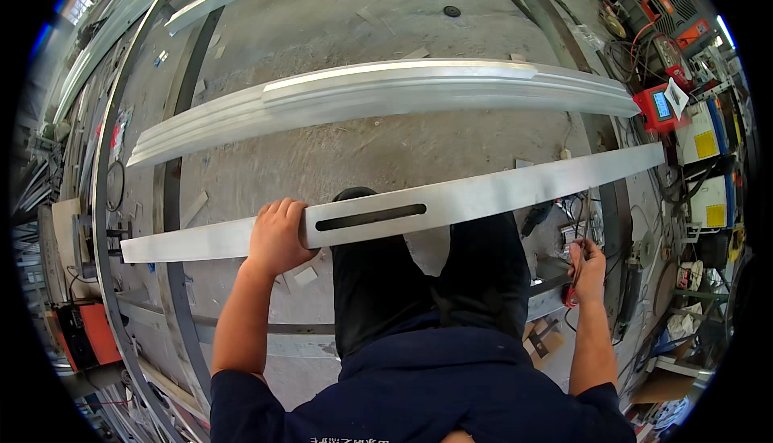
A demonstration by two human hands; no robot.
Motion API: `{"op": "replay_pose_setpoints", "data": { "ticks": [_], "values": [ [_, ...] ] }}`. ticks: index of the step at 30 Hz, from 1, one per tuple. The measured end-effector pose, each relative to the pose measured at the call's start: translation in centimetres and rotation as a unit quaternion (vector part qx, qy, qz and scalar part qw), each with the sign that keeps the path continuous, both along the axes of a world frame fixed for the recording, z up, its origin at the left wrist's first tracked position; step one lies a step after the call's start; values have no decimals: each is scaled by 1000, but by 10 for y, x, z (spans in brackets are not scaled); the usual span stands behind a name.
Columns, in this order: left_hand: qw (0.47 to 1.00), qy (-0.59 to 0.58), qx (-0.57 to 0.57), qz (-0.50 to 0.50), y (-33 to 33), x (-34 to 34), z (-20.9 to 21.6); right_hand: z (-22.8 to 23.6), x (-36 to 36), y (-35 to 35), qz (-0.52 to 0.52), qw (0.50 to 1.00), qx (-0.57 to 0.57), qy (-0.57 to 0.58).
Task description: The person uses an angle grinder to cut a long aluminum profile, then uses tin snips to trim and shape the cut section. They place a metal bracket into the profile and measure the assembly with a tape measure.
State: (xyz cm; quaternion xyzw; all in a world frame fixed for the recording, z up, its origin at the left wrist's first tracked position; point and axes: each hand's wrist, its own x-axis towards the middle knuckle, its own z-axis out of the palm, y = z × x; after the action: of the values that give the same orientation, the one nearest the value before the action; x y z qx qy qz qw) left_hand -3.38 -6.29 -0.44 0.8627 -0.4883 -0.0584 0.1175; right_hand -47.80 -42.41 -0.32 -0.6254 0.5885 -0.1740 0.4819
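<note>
A long, silver metal bar lies crosswise in front of me, its right end farther away than its left. A long slot with rounded ends is cut through its middle part. My left hand is wrapped round the bar just left of the slot, fingers over the far edge. Below the bar's right part, apart from it, my right hand is closed in a pinch on a thin, dark, narrow piece. What kind of piece it is, I cannot tell.
Several stepped silver profiles lie across the steel frame beyond the bar. A red device with a blue screen stands at their right end. A dark power tool sits near my right knee. An orange machine is at lower left.
</note>
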Motion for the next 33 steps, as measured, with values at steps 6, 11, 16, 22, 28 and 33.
{"op": "replay_pose_setpoints", "data": {
  "ticks": [6, 11, 16, 22, 28, 33],
  "values": [
    [999, 22, 30, -3, -8, 12, 0, -82, -57, -31, 201, 907, -112, 351],
    [1000, 3, 9, -14, -8, 10, -1, -147, -58, -59, 311, 816, -97, 477],
    [990, -84, -108, -17, 17, -26, -18, -148, -23, -68, 148, 985, -13, 85],
    [967, -245, -72, 2, 49, -72, -54, -79, 34, -34, -137, 803, 325, -480],
    [984, -158, -14, 84, 80, -92, -52, -52, 65, -21, -297, 751, 346, -477],
    [977, -202, -24, 64, 81, -66, -69, -99, 60, -55, -265, 802, 289, -450]
  ]
}}
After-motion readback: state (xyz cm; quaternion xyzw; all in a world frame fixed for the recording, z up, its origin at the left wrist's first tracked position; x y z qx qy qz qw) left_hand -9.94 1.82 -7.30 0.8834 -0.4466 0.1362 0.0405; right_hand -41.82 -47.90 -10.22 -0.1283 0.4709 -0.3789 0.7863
